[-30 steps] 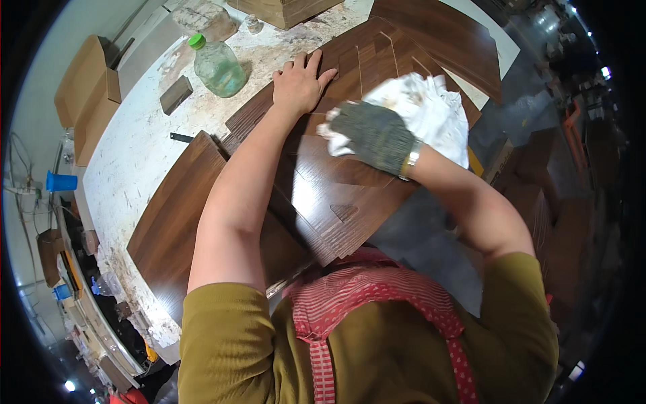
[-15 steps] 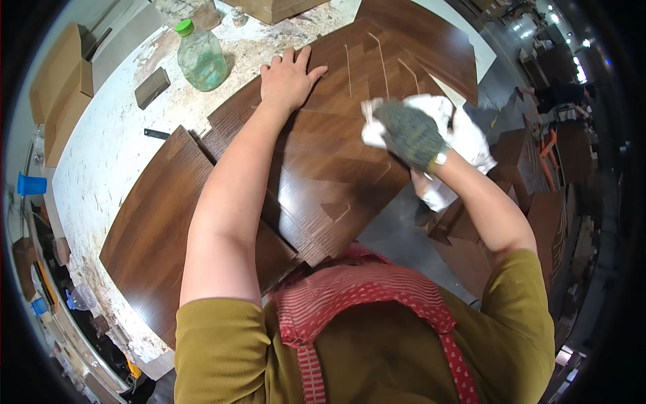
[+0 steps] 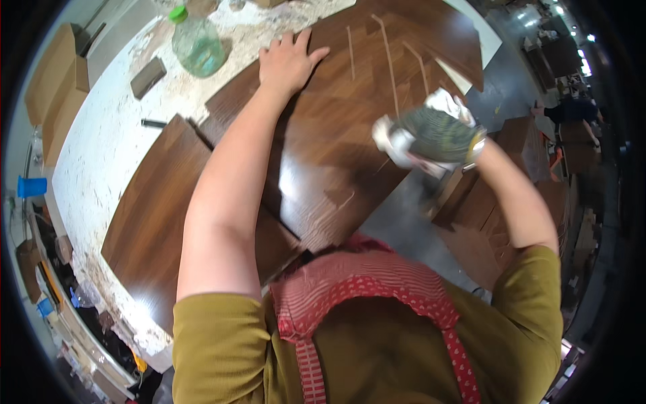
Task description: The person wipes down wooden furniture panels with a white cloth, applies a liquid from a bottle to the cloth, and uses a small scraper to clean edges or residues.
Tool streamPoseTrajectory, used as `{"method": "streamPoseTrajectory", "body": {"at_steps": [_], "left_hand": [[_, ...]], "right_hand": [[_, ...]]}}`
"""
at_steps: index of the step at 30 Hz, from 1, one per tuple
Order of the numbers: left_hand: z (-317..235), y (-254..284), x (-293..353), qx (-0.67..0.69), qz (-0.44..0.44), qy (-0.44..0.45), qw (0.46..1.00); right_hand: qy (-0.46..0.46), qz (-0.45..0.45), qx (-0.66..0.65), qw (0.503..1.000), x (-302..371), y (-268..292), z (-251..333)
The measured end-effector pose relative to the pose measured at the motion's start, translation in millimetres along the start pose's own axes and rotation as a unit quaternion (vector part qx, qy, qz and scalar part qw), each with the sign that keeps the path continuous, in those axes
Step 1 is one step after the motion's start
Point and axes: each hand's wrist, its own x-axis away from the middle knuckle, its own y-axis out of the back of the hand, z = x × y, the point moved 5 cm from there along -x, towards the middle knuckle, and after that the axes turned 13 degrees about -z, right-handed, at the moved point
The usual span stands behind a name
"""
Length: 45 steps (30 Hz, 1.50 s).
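Bare and with its fingers spread, my left hand [image 3: 287, 62] lies flat on the far edge of a dark brown wood-grain board [image 3: 323, 141]. Thin pale lines run across the board's upper right part. My right hand [image 3: 437, 138] wears a dark grey-green glove and is closed on a white cloth [image 3: 402, 141], bunched below and beyond the fingers. It is over the board's right edge, slightly smeared by motion; whether the cloth touches the surface I cannot tell. Another brown board [image 3: 155, 219] lies under my left forearm.
A white, stained table [image 3: 101, 141] carries the boards. On it stand a green-capped clear bottle [image 3: 197, 47], a small grey-brown block [image 3: 148, 77] and a black strip [image 3: 153, 123]. Brown panels [image 3: 498, 222] are stacked at right. Another person [image 3: 572, 111] is at the far right.
My right hand has moved right with the cloth, which is now bunched closer to the glove. My left hand stays in its place on the board. The view has shifted slightly.
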Motion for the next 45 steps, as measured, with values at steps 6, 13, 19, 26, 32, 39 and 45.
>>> {"method": "streamPoseTrajectory", "body": {"at_steps": [6,13,19,26,32,39,45], "left_hand": [[2,1,-2,-0.018,0.013,0.002,1.0],[-1,-6,-4,-0.017,0.007,-0.024,1.0],[8,-1,-3,-0.037,-0.001,-0.024,0.999],[-4,-4,1,-0.003,0.033,-0.012,0.999],[-2,-1,-4,-0.001,0.004,-0.017,1.0],[-2,0,-3,0.013,0.034,-0.001,0.999],[7,0,-2,-0.006,0.024,0.013,1.0]], "right_hand": [[0.163,-0.177,-0.231,0.943,-4,5,39],[0.17,-0.13,-0.122,0.969,-32,-10,114],[0.092,-0.133,-0.082,0.983,28,12,65],[0.111,-0.194,0.045,0.974,-5,-50,154],[-0.005,0.038,-0.013,0.999,5,-41,152],[-0.065,-0.071,0.06,0.994,-3,-14,166],[-0.017,0.044,-0.231,0.972,16,13,117]]}}
